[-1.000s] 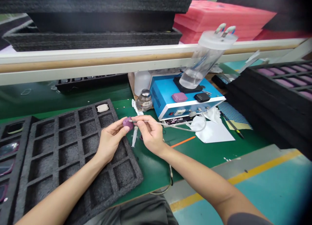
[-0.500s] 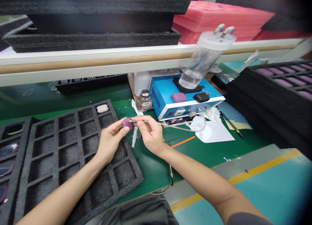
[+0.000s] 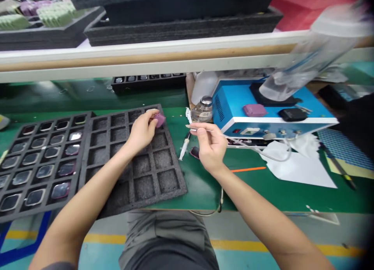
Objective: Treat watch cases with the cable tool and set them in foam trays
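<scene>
My left hand grips a purple watch case between thumb and fingers. It holds the case over the upper right corner of a black foam tray, partly covering a pale piece in the corner compartment. To its right, my right hand pinches a thin tube near its small tip, which points left and stands apart from the case. Below the tip, a syringe and a dark, purple-edged watch piece lie on the green table.
A second foam tray at left holds several watch faces. The blue machine carries a clear cylinder, a purple case and a black case. A glass bottle stands beside it. An orange stick lies near white paper.
My left hand has drawn the purple watch case away from the tube tip, up to the tray's corner. My right hand still holds the tube. The view has swung left.
</scene>
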`<state>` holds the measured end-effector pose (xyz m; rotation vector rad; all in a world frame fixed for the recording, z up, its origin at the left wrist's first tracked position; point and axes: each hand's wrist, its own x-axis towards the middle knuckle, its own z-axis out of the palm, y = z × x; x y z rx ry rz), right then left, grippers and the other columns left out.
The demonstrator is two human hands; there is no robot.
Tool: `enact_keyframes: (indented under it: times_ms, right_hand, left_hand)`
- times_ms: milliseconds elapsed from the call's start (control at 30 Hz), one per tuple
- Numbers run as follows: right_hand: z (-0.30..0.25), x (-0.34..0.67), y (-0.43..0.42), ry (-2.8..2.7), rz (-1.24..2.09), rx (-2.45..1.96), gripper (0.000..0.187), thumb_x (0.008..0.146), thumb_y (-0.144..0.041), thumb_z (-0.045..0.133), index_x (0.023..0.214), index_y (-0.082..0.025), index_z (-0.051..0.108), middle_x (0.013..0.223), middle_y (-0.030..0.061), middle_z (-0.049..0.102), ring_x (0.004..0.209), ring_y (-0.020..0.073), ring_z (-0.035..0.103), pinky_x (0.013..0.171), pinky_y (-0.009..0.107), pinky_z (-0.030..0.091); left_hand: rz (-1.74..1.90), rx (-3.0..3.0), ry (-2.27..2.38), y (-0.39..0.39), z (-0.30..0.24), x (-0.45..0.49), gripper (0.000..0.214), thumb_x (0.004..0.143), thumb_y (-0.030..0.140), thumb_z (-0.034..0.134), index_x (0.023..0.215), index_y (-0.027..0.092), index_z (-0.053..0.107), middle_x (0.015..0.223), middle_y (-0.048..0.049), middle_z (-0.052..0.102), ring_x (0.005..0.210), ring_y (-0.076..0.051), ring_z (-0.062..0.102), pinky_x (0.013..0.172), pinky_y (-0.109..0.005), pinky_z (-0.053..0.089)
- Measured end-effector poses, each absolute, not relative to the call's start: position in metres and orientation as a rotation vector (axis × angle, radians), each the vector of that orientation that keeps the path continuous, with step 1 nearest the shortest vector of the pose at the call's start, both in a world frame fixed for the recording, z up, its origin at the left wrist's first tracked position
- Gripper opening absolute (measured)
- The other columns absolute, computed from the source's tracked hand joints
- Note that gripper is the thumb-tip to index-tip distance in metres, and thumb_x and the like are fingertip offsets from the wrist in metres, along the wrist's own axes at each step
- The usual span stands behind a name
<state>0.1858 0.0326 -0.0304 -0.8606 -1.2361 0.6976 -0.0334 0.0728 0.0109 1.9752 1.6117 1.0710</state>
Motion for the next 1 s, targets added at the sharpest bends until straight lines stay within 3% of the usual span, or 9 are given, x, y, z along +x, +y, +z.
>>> enact_keyframes:
  times_ms: [167, 300, 367, 467, 567, 633, 733, 833, 1000]
  right_hand:
    - [-0.029, 0.186, 0.035, -1.239, 0.689, -0.843, 0.022, 0.099, -0.041, 0.060, 0.101, -0.023, 0.072, 0.098, 0.0056, 0.077, 0.090, 0.0190, 0.076, 0.077, 0.033, 0.065]
    - [-0.027, 0.190, 0.040, -1.182, 0.684, -0.843, 0.026, 0.098, -0.048, 0.060, 0.100, -0.024, 0.070, 0.098, 0.0048, 0.075, 0.089, 0.0189, 0.076, 0.076, 0.034, 0.065]
    - [-0.025, 0.192, 0.041, -1.139, 0.693, -0.838, 0.029, 0.098, -0.052, 0.059, 0.100, -0.025, 0.068, 0.099, 0.0047, 0.074, 0.090, 0.0194, 0.076, 0.077, 0.035, 0.065]
    - [-0.023, 0.194, 0.042, -1.109, 0.670, -0.844, 0.030, 0.098, -0.054, 0.058, 0.101, -0.025, 0.066, 0.100, 0.0048, 0.073, 0.091, 0.0198, 0.075, 0.077, 0.035, 0.065]
    - [-0.021, 0.196, 0.042, -1.122, 0.623, -0.858, 0.027, 0.100, -0.050, 0.056, 0.101, -0.025, 0.065, 0.099, 0.0046, 0.073, 0.090, 0.0195, 0.076, 0.075, 0.034, 0.065]
    - [-0.019, 0.196, 0.042, -1.128, 0.612, -0.860, 0.026, 0.100, -0.049, 0.056, 0.101, -0.024, 0.065, 0.098, 0.0047, 0.073, 0.089, 0.0192, 0.076, 0.074, 0.033, 0.065]
    - [-0.014, 0.198, 0.043, -1.102, 0.616, -0.842, 0.026, 0.100, -0.049, 0.056, 0.101, -0.024, 0.065, 0.098, 0.0048, 0.074, 0.087, 0.0187, 0.076, 0.074, 0.033, 0.065]
    - [-0.010, 0.198, 0.043, -1.065, 0.620, -0.835, 0.027, 0.099, -0.051, 0.057, 0.101, -0.025, 0.064, 0.098, 0.0047, 0.074, 0.086, 0.0187, 0.075, 0.075, 0.034, 0.066]
    - [-0.014, 0.192, 0.037, -1.124, 0.700, -0.825, 0.026, 0.100, -0.048, 0.057, 0.101, -0.024, 0.068, 0.099, 0.0049, 0.074, 0.090, 0.0187, 0.075, 0.085, 0.036, 0.065]
  left_hand:
    - [0.760, 2.290, 1.638, 0.084, -0.002, -0.056, 0.036, 0.093, 0.010, 0.050, 0.117, 0.016, 0.075, 0.116, -0.0098, 0.075, 0.103, -0.025, 0.062, 0.104, -0.041, 0.043]
    - [0.748, 2.368, 1.641, 0.075, 0.004, -0.042, 0.038, 0.095, 0.012, 0.050, 0.128, 0.005, 0.068, 0.128, -0.0177, 0.068, 0.116, -0.030, 0.054, 0.110, -0.048, 0.036]
    - [0.715, 2.429, 1.565, 0.066, 0.012, -0.024, 0.035, 0.095, 0.015, 0.054, 0.125, 0.009, 0.071, 0.129, -0.0159, 0.068, 0.118, -0.031, 0.053, 0.109, -0.048, 0.036]
    - [0.500, 2.599, 1.238, 0.050, 0.017, 0.017, 0.023, 0.092, 0.020, 0.066, 0.112, 0.020, 0.076, 0.121, -0.0086, 0.072, 0.114, -0.029, 0.058, 0.100, -0.042, 0.042]
    - [0.137, 2.811, 0.903, 0.040, 0.009, 0.057, 0.022, 0.089, 0.022, 0.072, 0.110, 0.016, 0.074, 0.115, -0.0132, 0.073, 0.111, -0.031, 0.061, 0.087, -0.040, 0.044]
    - [0.016, 2.859, 0.851, 0.041, 0.003, 0.070, 0.017, 0.092, 0.016, 0.066, 0.106, 0.012, 0.073, 0.108, -0.0162, 0.073, 0.106, -0.031, 0.063, 0.083, -0.039, 0.044]
    - [0.119, 2.764, 0.910, 0.046, -0.001, 0.068, 0.020, 0.095, 0.013, 0.056, 0.107, 0.012, 0.072, 0.108, -0.0173, 0.073, 0.106, -0.030, 0.065, 0.088, -0.041, 0.046]
    - [0.504, 2.346, 0.979, 0.051, 0.001, 0.048, 0.031, 0.094, 0.020, 0.060, 0.123, 0.016, 0.067, 0.124, -0.0153, 0.072, 0.114, -0.029, 0.065, 0.098, -0.042, 0.048]
    - [0.980, 1.382, 1.029, 0.047, -0.004, 0.025, 0.045, 0.088, 0.042, 0.073, 0.123, 0.016, 0.066, 0.117, -0.0119, 0.076, 0.103, -0.025, 0.072, 0.084, -0.034, 0.058]
